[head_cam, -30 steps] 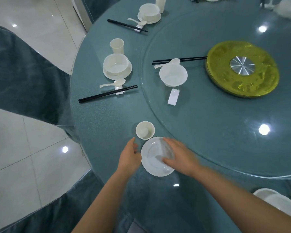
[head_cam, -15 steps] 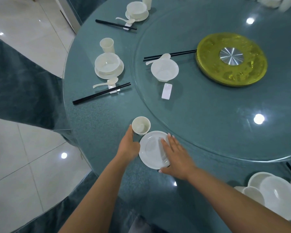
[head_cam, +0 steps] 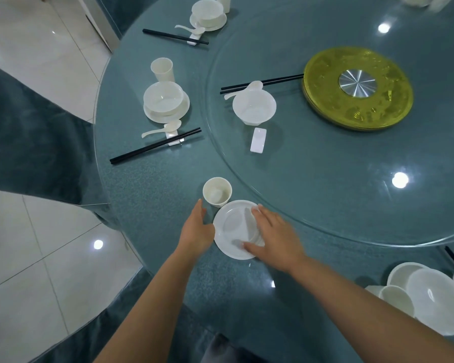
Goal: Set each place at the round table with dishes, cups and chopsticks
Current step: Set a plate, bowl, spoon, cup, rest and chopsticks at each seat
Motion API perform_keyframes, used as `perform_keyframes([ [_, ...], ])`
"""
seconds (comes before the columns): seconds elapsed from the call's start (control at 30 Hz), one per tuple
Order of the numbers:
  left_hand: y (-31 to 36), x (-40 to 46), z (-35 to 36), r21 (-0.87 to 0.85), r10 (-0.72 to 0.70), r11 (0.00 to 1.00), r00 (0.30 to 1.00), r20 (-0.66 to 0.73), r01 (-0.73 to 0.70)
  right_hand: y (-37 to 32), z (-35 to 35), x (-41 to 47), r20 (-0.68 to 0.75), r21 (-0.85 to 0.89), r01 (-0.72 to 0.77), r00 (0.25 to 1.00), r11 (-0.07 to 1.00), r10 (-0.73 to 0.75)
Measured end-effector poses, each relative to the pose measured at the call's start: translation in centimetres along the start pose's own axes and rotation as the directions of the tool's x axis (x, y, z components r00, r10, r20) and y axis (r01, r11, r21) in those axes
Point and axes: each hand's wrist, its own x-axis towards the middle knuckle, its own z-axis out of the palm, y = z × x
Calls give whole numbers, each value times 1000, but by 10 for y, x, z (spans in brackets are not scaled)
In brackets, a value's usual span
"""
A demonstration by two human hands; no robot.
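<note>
- I am looking down at a round teal table (head_cam: 147, 195). I place everything else by the small white plate (head_cam: 233, 229) near its close edge.
- My right hand (head_cam: 275, 237) lies flat on the right half of the plate, fingers straight and spread, thumb on the near rim. It presses on the plate and does not curl round it.
- My left hand (head_cam: 197, 229) sits just left of the plate, its inner edge at the rim. The fingers look straight and relaxed, with the tips reaching toward the cup (head_cam: 217, 192). I cannot tell whether they touch it.
- The cup stands upright just beyond the plate's far left rim, touching it or nearly so.
- I judge that this place has its plate and cup but lacks a bowl, spoon, rest and chopsticks.
- Those pieces wait on the glass turntable (head_cam: 325, 179), beyond the plate and slightly right: a white bowl (head_cam: 254, 106), a spoon (head_cam: 247, 89) at its far rim, and a chopstick rest (head_cam: 258, 140) nearer to me.
- The spare chopsticks (head_cam: 273, 82) lie beyond the bowl, with their long axis running left to right.
- My right hand is the nearer one for that reach, forward across the turntable's edge.
- Further left of the plate is a finished place (head_cam: 165, 106) I can copy.
</note>
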Motion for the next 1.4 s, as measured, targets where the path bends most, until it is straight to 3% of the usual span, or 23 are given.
perform_keyframes([
  [0.07, -2, -3, -1, 30, 1, 1000, 1000, 5, -2, 5, -6, 3, -163, -4, 24, 986, 1000, -24],
  [0.13, -4, -8, -2, 87, 29, 996, 1000, -9, -28, 15, -9, 8, -226, -70, 21, 973, 997, -36],
  [0.23, -5, -15, -2, 128, 49, 991, 997, -55, -42, 31, -14, 11, -57, -156, -57, 997, 986, 48],
  [0.37, -10, -19, -1, 184, 39, 982, 998, -48, -30, 41, -18, 7, 68, -234, -45, 996, 971, 62],
  [0.6, 4, -35, -8, 179, 38, 983, 998, -56, -27, 47, -21, -1, 62, -244, -43, 996, 969, 60],
  [0.9, 42, -42, -17, 237, 204, 956, 973, -105, -175, 65, -27, -21, 19, -218, -100, 994, 971, 107],
  [1.4, 118, -7, 4, 281, 353, 900, 935, -25, -332, 94, -71, -15, -40, 196, -310, 945, 930, 323],
])
